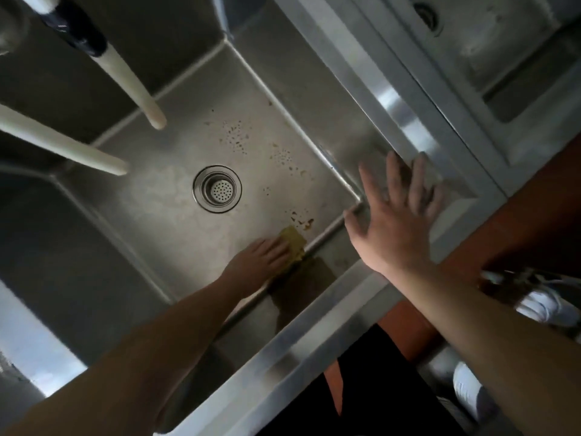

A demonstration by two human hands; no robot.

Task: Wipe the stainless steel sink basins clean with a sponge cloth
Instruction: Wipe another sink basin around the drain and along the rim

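left hand (pixel 257 262) flat fingers pressing sponge cloth (pixel 294 243) on basin floor, near-right of drain (pixel 217 188) | right hand (pixel 393 215) fingers spread, holding nothing | risk: orange stains (pixel 301 220) beside cloth likely missed

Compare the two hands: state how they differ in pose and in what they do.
The left hand lies flat on the yellow sponge, pressing it to the basin floor; the right hand holds nothing. The left is low inside the basin near its front wall; the right is up by the basin's right rim, fingers spread. Both have straight fingers and bare forearms.
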